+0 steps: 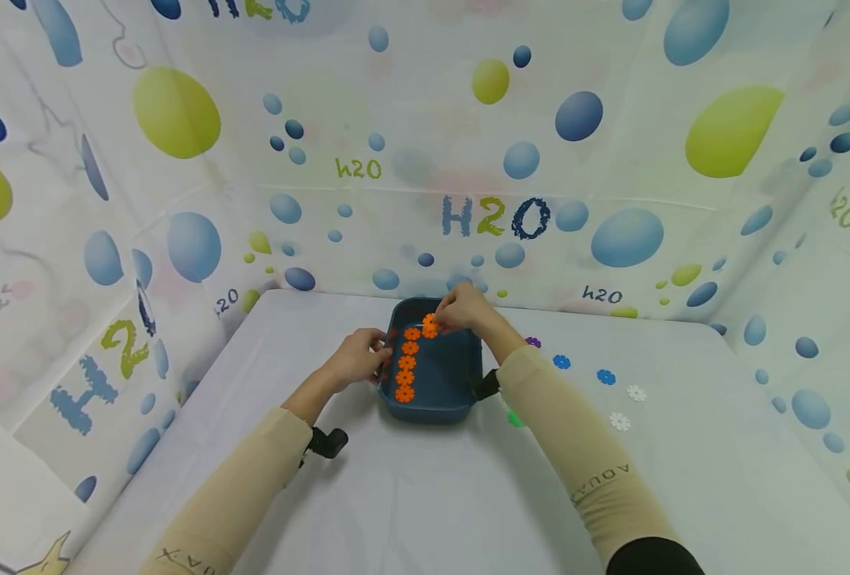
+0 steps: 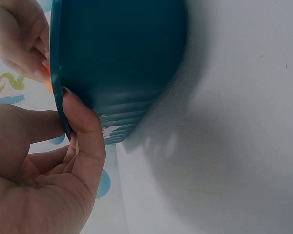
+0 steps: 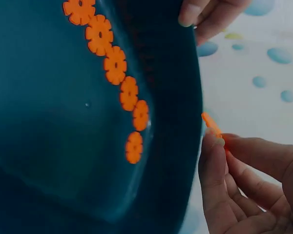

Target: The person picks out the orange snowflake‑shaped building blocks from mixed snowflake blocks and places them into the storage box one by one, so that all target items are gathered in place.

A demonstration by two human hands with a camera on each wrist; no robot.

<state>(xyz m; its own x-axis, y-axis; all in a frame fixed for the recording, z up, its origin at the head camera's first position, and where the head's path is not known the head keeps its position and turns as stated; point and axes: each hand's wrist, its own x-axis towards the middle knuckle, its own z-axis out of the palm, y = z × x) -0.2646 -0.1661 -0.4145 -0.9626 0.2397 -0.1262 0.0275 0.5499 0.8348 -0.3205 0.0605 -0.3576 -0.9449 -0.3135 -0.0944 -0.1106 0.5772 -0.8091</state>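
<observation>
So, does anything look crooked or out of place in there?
Slightly: in the bin, the farthest orange flower sits out of line with the row, so the line bends there. Nothing looks spilled or damaged.

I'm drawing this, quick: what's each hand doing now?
Left hand: closed, holding the blue bin by its edge.
Right hand: closed, pinching an orange flower piece.

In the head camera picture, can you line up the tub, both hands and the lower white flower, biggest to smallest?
1. Tub
2. Left hand and right hand: they look about alike, so I can't rank them
3. Lower white flower
</observation>
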